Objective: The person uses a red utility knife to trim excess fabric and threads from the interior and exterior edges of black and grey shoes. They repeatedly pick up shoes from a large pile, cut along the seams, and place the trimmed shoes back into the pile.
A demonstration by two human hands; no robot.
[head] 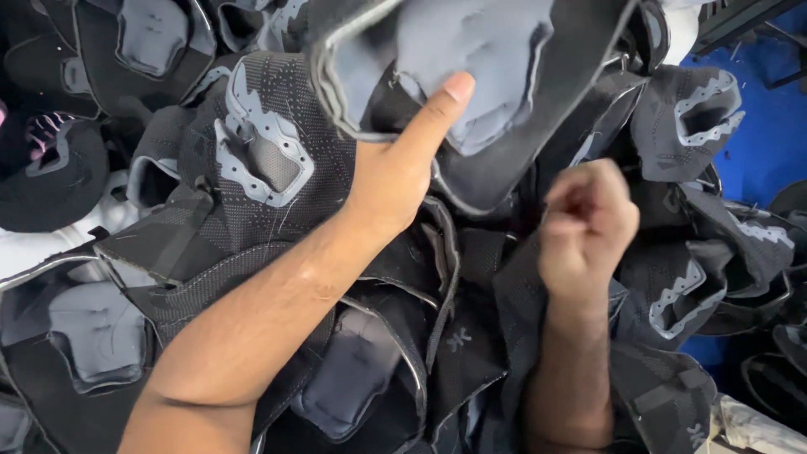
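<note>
1. The left hand (395, 172) reaches up from the lower left across a heap of black shoe uppers (252, 235); its grip pinches the edge of one upturned shoe upper (487, 76), thumb pressed flat on the pale grey lining, the other fingers hidden behind the piece.
2. That upturned shoe upper is the landmark; it sits at the top centre of the view, its grey inner side facing the camera, a black rim around it; it lies directly above the left hand and touches the thumb.
3. The right hand (584, 223) is below and to the right of the upturned shoe upper, just beside its lower black edge; its grip is curled into a loose fist; whether it holds anything inside cannot be told.
4. To the left of the upturned shoe upper lies a knit upper with grey overlay trim (261, 151), outer side up; it touches the left wrist.
5. Right of the landmark, another upper with a wavy grey collar (698, 109) rests against a blue surface (773, 143); more black uppers spread below both forearms.
</note>
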